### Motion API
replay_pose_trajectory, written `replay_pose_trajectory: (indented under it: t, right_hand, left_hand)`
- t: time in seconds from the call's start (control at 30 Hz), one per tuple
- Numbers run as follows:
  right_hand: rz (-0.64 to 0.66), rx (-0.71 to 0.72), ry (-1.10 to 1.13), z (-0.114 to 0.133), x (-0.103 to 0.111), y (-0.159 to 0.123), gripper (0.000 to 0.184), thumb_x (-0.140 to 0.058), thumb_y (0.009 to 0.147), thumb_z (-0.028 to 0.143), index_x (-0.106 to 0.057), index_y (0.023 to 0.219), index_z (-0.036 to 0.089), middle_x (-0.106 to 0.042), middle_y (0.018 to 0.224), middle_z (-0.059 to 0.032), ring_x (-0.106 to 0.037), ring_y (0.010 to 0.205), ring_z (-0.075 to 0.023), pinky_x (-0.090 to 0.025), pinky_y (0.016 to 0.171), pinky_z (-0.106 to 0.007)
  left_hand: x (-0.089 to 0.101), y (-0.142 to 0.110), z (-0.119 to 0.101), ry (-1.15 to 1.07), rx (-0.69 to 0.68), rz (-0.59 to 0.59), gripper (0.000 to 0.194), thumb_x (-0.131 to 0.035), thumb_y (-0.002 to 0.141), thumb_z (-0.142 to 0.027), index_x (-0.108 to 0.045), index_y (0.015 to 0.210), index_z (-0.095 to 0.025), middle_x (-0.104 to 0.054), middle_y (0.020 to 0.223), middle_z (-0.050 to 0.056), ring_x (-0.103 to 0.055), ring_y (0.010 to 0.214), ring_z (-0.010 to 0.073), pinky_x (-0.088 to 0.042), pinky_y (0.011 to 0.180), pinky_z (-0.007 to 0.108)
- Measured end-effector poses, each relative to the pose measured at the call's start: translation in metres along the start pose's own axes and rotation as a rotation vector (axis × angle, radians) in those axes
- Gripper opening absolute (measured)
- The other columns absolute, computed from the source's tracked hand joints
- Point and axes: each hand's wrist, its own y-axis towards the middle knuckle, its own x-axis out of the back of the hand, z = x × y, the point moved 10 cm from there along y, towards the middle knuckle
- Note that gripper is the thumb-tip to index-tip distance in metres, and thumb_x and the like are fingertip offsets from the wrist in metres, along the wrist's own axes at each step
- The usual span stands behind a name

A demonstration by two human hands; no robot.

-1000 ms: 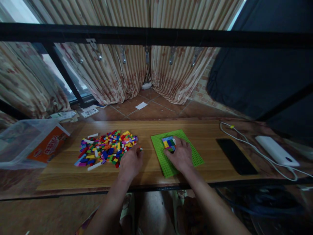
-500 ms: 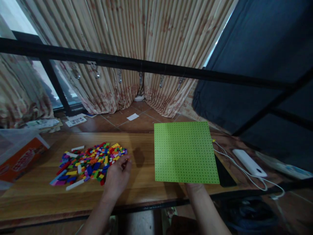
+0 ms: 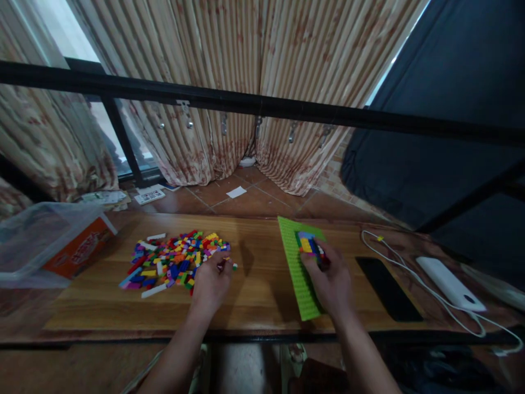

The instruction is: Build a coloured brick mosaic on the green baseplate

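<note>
My right hand (image 3: pixel 334 279) is closed around a cluster of colourful bricks (image 3: pixel 307 243) fixed to one side of a green baseplate (image 3: pixel 297 273). The plate stands tilted on edge above the table, its brick side turned to the right toward my palm. My left hand (image 3: pixel 212 282) is at the right edge of a pile of loose toy bricks (image 3: pixel 172 260), its fingers pinched together. A small dark reddish bit shows between those fingertips, too small to make out. A small green and white brick (image 3: pixel 235 266) lies just right of them.
A clear plastic box (image 3: pixel 36 241) with an orange label is at the left end of the wooden table (image 3: pixel 254 306). To the right lie a black phone (image 3: pixel 388 287), a white power bank (image 3: pixel 451 282) and a white cable (image 3: pixel 426 293). A black rail (image 3: pixel 279 106) crosses beyond the table.
The green baseplate has swung from facing me to nearly edge-on, bringing the attached bricks into sight. My left hand remains pinched beside the pile. The whole view has shifted slightly.
</note>
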Motion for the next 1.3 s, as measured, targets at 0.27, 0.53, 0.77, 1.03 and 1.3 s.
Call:
replay_pose_trajectory:
  t: [0.27,0.53,0.77,1.03,1.3]
  right_hand:
    - [0.134,0.102,-0.611,0.010,-0.090,-0.047,0.051,-0.053,0.085,0.044,-0.059,0.125,0.013,-0.052,0.131,-0.0208,-0.047,0.117,-0.0353,-0.038,0.095,-0.048]
    - [0.126,0.036,-0.574,-0.030,-0.056,-0.009,0.055,-0.041,0.091,0.048,-0.057,0.123,0.006,-0.062,0.115,-0.0217,-0.057,0.108,-0.0320,-0.043,0.093,-0.044]
    - [0.326,-0.025,-0.485,-0.043,-0.084,-0.023,0.045,-0.045,0.091,0.039,-0.058,0.121,0.009,-0.067,0.109,-0.0175,-0.064,0.101,-0.0260,-0.048,0.089,-0.037]
    - [0.420,-0.001,-0.411,-0.035,-0.092,-0.023,0.039,-0.051,0.086,0.020,-0.056,0.124,0.009,-0.066,0.116,-0.0170,-0.063,0.105,-0.0248,-0.046,0.094,-0.037]
    - [0.467,0.013,-0.402,-0.032,-0.094,-0.023,0.039,-0.051,0.086,0.016,-0.056,0.125,0.010,-0.065,0.116,-0.0166,-0.063,0.106,-0.0248,-0.045,0.094,-0.037]
  left_hand:
    - [-0.010,-0.004,0.006,0.079,0.007,0.057,0.025,-0.051,0.086,-0.025,-0.069,0.101,-0.017,-0.074,0.091,0.007,-0.067,0.084,0.0184,-0.048,0.078,0.028]
    - [-0.034,-0.021,-0.011,0.064,-0.084,0.162,0.024,-0.053,0.085,-0.020,-0.067,0.104,-0.019,-0.072,0.087,0.004,-0.066,0.078,0.0150,-0.047,0.074,0.025]
    - [-0.067,-0.041,-0.020,0.215,-0.183,0.344,0.031,-0.051,0.085,-0.022,-0.062,0.114,-0.017,-0.070,0.103,0.008,-0.066,0.091,0.0198,-0.048,0.082,0.030]
    - [-0.075,-0.044,-0.022,0.374,-0.222,0.462,0.033,-0.053,0.083,-0.021,-0.061,0.115,-0.015,-0.067,0.108,0.011,-0.064,0.097,0.0227,-0.047,0.088,0.033]
    - [-0.081,-0.050,-0.022,0.423,-0.187,0.520,0.040,-0.057,0.078,-0.019,-0.057,0.117,-0.015,-0.069,0.100,0.009,-0.065,0.092,0.0228,-0.048,0.083,0.032]
